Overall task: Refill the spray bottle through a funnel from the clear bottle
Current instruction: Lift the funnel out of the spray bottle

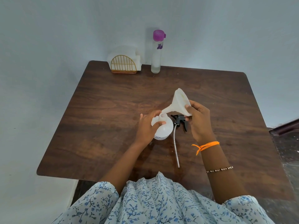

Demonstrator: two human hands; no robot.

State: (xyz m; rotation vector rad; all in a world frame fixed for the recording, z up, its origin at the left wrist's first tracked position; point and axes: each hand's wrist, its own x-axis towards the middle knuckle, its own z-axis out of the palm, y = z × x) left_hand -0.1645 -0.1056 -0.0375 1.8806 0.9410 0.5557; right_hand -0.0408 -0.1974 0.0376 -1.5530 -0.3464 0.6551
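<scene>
- My left hand (148,125) curls around the shoulder of the white translucent plastic spray bottle (162,129), standing upright mid-table with its neck uncapped.
- My right hand (198,120) pinches the rim of the white plastic funnel (178,103).
- The funnel lies tilted, spout pointing down-left at the bottle's mouth, wide end up-right.
- The tall clear bottle with the purple cap (156,52) stands upright at the far edge of the table, well apart from both hands.

Spray bottle (162,128): white, upright mid-desk, neck uncapped.
Funnel (179,103): white, tilted, spout tip at the bottle's neck.
Clear bottle (156,55): tall, purple-capped, upright at desk's far edge.
</scene>
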